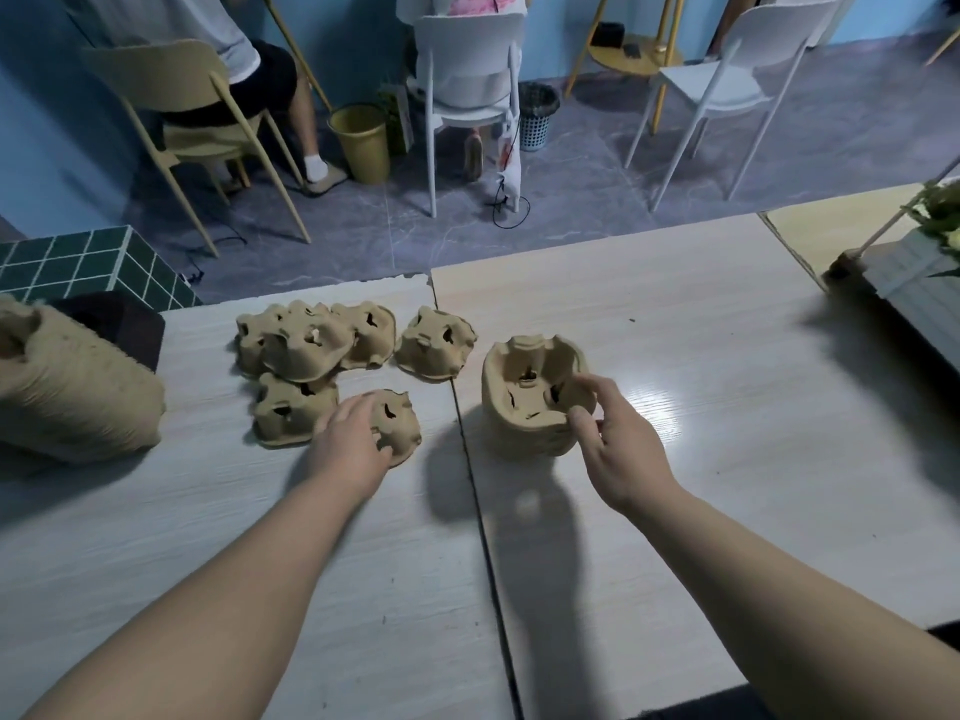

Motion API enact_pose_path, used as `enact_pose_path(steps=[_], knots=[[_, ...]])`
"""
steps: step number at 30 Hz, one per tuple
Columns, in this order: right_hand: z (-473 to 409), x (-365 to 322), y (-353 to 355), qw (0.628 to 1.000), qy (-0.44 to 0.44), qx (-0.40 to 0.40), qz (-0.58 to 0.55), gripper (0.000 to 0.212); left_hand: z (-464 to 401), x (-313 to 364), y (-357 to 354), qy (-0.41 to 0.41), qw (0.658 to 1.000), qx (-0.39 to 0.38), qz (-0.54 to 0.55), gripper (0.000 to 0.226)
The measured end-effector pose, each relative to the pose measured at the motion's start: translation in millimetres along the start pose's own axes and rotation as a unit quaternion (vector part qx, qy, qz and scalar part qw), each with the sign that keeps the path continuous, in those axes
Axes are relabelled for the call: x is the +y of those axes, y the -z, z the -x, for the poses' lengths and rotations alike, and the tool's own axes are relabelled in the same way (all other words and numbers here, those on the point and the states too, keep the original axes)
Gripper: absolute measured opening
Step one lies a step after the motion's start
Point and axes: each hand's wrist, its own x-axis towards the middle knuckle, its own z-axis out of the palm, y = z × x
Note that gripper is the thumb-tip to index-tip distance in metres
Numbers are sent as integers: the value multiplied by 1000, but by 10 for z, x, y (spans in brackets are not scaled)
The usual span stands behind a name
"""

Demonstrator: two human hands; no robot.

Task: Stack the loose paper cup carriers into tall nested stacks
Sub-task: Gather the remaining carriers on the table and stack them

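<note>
Head view: short nested stack [532, 407] of cup carriers upright on the right worktop panel [727, 407], just past the seam. Right hand [621, 449] at its near rim, thumb and fingers curled around the edge of the top carrier, pinching it. Left of the seam, nearest loose carrier [392, 423] upside down on the worktop, left hand [353, 439] spread flat over it, fingers fairly straight, resting on top rather than clamped. Just beside that hand, another upturned carrier [293, 407]; behind it a loose overlapping cluster [311, 340] of carriers, and one single carrier [436, 343] near the seam. At the far left edge, tall nested stack [72, 387] lying on its side, partly cut off. Beyond the worktop, grey floor, a green tiled block [88, 267], a yellow bin [363, 142], a white chair [467, 80] and a beige chair [171, 96] with seated people, seen from behind.
</note>
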Motion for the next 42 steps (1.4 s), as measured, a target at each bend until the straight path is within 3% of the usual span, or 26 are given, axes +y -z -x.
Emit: enact_pose_path(steps=[10,15,21,25,29,35,42], knots=[[88,-93,-139,1000,-13,23,1,33,-4,64,23,12,997,0,-70,55],[102,-107,-143,999,-16,28,6,34,41,84,148,40,989,83,120,45],[90,-108,-137,1000,-14,26,10,34,5,420,569,41,908,86,407,34],[83,-99,-114,1000,-9,21,8,33,161,819,806,27,835,-25,549,18],[84,-91,-86,1000,1,20,6,34,267,1092,799,29,805,-145,575,15],[87,-88,-36,1000,-6,13,-1,42,332,1243,625,47,814,-198,543,14],[104,-82,11,1000,-15,-4,-18,49,353,1262,590,59,861,-148,483,21]])
